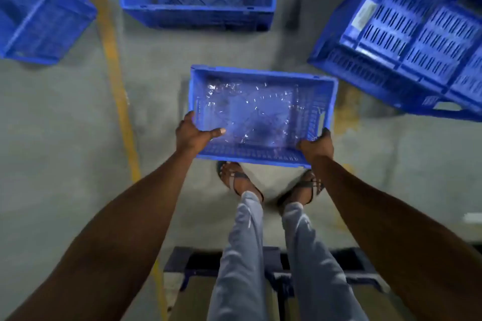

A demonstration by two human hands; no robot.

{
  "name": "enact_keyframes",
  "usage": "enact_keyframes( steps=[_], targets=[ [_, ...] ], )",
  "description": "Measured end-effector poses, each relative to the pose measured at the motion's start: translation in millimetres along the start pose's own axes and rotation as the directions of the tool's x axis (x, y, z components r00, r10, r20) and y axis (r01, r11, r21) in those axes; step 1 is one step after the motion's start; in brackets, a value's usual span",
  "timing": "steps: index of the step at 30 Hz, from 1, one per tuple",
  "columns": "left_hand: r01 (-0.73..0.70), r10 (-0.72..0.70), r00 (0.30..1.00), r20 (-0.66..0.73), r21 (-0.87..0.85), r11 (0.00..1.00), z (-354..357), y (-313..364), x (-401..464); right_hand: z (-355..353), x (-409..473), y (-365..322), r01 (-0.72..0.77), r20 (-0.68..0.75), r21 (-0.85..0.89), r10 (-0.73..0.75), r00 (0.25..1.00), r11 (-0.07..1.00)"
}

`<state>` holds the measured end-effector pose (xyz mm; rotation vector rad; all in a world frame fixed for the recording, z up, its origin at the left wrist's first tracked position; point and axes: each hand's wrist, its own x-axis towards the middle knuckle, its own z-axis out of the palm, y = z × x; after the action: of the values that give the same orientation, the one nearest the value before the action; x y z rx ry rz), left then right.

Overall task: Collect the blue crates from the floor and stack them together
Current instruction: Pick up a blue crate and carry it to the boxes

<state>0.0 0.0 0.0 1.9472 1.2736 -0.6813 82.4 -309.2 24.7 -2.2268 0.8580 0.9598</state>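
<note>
I hold a blue slotted crate (260, 78) in front of me, above the floor, with crumpled clear plastic (250, 109) lying inside it. My left hand (194, 131) grips its near left corner, thumb over the rim. My right hand (317, 144) grips its near right corner. Three more blue crates are around it: one upright on the floor straight ahead (198, 10), one at the far left (39, 13), and one tipped on its side at the right (407, 44).
A yellow painted line (114, 78) runs along the grey concrete floor to the left of me. A dark blue pallet (357, 266) sits behind my sandalled feet (240, 180). Bare floor lies between the crates.
</note>
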Motion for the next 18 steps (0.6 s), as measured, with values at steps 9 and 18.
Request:
enact_keyframes(
  steps=[9,18],
  targets=[
    [0.125,-0.135,0.987,0.085,0.123,0.985,56.1,16.4,69.5,45.5,144.0,83.4,-0.042,-0.029,-0.040,0.040,0.999,0.998],
    [0.171,-0.170,0.985,-0.014,0.048,0.984,62.6,23.6,91.3,40.6,105.1,37.9,-0.008,-0.073,-0.062,0.003,0.997,0.998]
  ],
)
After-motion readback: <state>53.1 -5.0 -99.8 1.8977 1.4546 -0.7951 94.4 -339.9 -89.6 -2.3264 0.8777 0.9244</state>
